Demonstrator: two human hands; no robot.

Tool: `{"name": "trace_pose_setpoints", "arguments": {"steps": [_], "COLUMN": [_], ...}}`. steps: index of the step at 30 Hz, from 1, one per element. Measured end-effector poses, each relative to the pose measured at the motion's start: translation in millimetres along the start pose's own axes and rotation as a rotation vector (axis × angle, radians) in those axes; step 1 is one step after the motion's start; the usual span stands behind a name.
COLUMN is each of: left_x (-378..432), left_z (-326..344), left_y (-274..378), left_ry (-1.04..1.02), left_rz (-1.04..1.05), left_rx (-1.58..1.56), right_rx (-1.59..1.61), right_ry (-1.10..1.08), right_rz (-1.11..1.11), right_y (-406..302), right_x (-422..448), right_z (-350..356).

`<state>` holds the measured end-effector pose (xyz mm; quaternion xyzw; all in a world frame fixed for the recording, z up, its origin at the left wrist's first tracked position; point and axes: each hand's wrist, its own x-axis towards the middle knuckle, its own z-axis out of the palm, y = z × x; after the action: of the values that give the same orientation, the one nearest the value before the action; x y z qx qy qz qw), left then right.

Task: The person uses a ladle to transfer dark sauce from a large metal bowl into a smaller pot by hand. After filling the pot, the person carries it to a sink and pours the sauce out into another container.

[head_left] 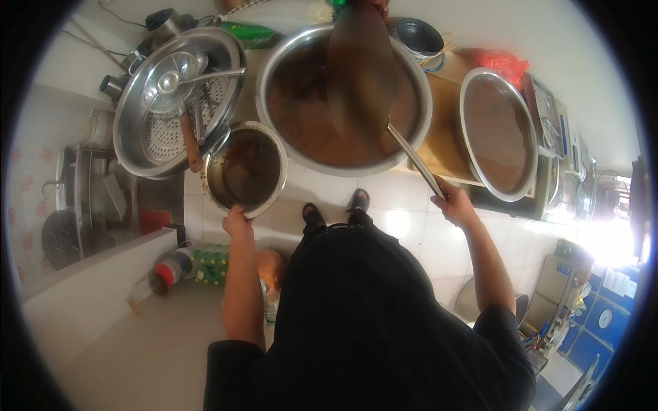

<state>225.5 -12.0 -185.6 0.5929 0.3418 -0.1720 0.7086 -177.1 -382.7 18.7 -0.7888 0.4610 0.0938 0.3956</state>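
Note:
My left hand (238, 222) grips the near rim of a round metal pot (282, 172) with dark brown liquid inside. My right hand (455, 204) is closed around the metal handle (416, 159) of a long utensil. The handle runs up to a large, blurred dark brown shape (360, 72), probably its head, in front of the wide metal basin (264, 123). Brown liquid fills much of that basin, and the blurred shape hides its middle. Left of it, a metal basin (122, 149) holds a perforated metal tray (159, 134), a round metal ladle (168, 82) and a wooden-handled utensil (190, 138).
On the right stands another metal basin (465, 136) of brown liquid, near a red plastic bag (506, 64). Dark bowls (419, 37) sit behind the large basin. Green-topped bottles (211, 263) lie at lower left, beside a low white wall (103, 267). Metal cabinets (550, 280) stand at lower right.

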Motion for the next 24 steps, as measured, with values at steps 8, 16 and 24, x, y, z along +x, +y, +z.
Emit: {"name": "trace_pose_setpoints", "arguments": {"steps": [8,16,24], "left_x": [16,0,-3], "left_z": [-9,-2,-2], "left_y": [-5,2,4], "left_ry": [-0.064,-0.034,-0.062], "left_rz": [-0.012,-0.016,0.002], "left_rx": [0.023,0.001,0.033], "right_rx": [0.02,0.061,0.042], "right_ry": [-0.021,-0.008,-0.005], "right_rz": [-0.026,-0.058,-0.119], "right_y": [-23,-32,-45], "right_x": [-19,-25,-26], "right_z": [31,62,79]}}
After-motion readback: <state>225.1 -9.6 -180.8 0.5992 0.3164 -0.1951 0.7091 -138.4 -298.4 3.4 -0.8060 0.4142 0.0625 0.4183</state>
